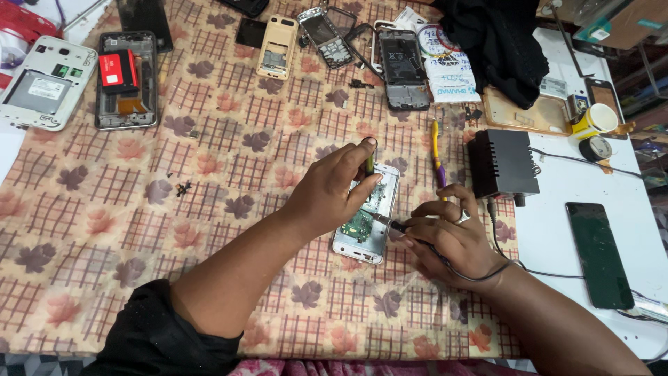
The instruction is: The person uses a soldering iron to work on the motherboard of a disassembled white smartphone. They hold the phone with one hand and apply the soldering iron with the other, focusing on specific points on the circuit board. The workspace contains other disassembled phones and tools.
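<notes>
An opened white phone [367,240] with a green circuit board showing lies on the patterned cloth. My left hand [334,191] rests on its upper part and pinches a thin yellow-green tool [369,163] upright between thumb and fingers. My right hand [449,240] grips a black-handled soldering iron [398,225], its tip touching the board from the right. The iron's cord [497,275] runs off past my wrist.
A black power box [501,163] sits right of the phone, a yellow-purple toothbrush [438,163] beside it. Several dismantled phones lie along the far edge, including a white one [45,83]. A dark phone [600,254] and a yellow cup [595,120] are at right.
</notes>
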